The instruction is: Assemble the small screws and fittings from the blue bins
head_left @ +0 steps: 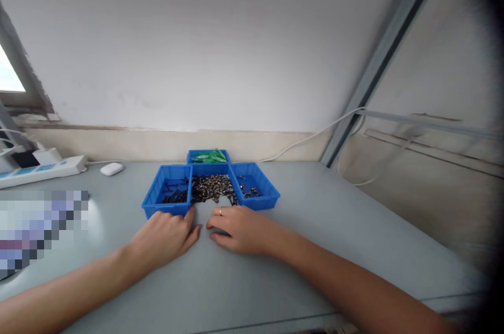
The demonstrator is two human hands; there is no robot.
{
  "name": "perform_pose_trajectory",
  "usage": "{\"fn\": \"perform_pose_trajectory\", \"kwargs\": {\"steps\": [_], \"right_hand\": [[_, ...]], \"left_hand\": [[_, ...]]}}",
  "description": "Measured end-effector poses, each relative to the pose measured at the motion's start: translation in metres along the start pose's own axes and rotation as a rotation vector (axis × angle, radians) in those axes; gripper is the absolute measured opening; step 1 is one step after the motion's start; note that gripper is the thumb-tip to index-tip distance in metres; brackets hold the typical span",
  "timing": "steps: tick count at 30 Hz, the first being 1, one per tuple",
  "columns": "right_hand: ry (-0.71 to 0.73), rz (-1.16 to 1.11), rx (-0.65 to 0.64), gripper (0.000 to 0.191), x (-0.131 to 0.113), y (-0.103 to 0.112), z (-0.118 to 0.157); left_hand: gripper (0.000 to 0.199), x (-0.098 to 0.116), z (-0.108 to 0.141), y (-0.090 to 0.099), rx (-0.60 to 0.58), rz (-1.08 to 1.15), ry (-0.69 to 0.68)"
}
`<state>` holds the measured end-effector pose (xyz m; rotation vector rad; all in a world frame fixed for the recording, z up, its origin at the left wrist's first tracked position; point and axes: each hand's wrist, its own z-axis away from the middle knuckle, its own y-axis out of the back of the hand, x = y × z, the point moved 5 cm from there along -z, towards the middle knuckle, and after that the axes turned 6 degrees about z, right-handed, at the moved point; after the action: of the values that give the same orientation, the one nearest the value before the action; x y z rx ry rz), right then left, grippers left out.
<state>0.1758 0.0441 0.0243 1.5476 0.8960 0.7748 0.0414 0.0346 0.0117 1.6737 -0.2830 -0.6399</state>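
Small metal parts [212, 186] lie heaped at frame centre, between left bin [156, 190] and right bin [262, 201]. Left hand [167, 234], right hand [242, 229], just below: thumbs spread from fingers, nothing visibly pinched. Risk: left knuckles nudging bin, mixing parts.

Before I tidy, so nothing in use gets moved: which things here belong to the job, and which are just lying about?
Likely the job:
- left bin
- right bin
- back bin
- loose metal pieces

Probably just lying about:
- power strip
- white case
- white cable
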Motion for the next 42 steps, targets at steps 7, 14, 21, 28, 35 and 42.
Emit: {"fn": "perform_pose_trajectory", "kwargs": {"steps": [7, 14, 21, 28, 35, 42], "right_hand": [[-0.003, 0.003, 0.007, 0.015, 0.000, 0.001, 0.001], [-0.011, -0.015, -0.004, 0.014, 0.000, 0.001, 0.001], [-0.011, -0.017, -0.021, 0.015, -0.001, 0.002, 0.001], [-0.050, -0.029, -0.016, 0.017, 0.001, 0.002, 0.001], [-0.183, -0.070, 0.047, 0.027, 0.008, -0.003, 0.001], [-0.129, -0.036, 0.028, 0.015, 0.008, -0.005, -0.003]], "left_hand": [[0.047, 0.004, -0.005, -0.001, 0.012, -0.055, -0.013], [0.048, 0.001, -0.007, -0.002, 0.047, -0.026, 0.055], [0.042, -0.001, -0.007, -0.001, 0.056, 0.012, 0.073], [0.030, 0.004, -0.004, -0.001, 0.065, 0.051, -0.113], [0.033, 0.006, -0.003, 0.005, 0.192, 0.287, -0.298], [0.037, 0.003, -0.004, -0.002, 0.216, 0.412, -0.299]]}}
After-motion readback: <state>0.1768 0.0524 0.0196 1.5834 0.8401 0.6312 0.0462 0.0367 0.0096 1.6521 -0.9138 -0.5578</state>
